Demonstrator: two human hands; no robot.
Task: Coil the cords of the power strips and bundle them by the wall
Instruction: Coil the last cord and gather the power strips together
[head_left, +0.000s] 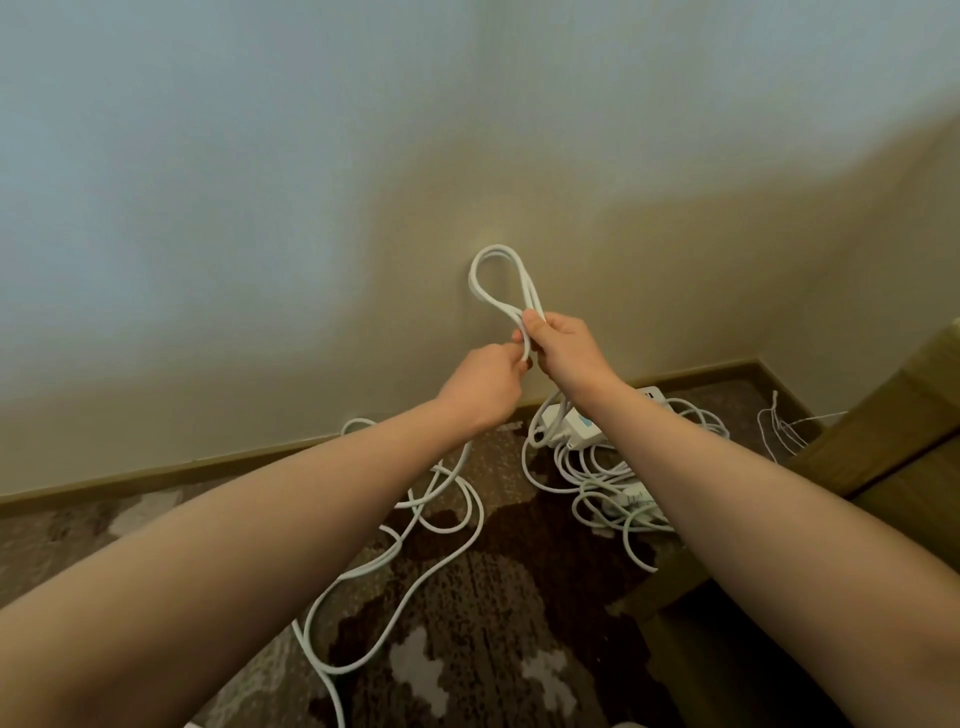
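Observation:
A white power cord (480, 280) forms a small doubled loop held up in front of the wall. My right hand (563, 345) grips the base of that loop. My left hand (483, 384) pinches the same cord just below and to the left. The rest of the cord (410, 525) trails down in loose curves over the carpet. A white power strip (576, 423) lies by the baseboard under my right forearm. A second strip (631, 501) sits in a tangle of white cord nearer to me.
The beige wall (675, 260) meets a brown baseboard (208, 467) along a patterned brown carpet (493, 623). Wooden furniture (883, 441) stands at the right. Thin white wires (779, 426) lie in the corner beside it.

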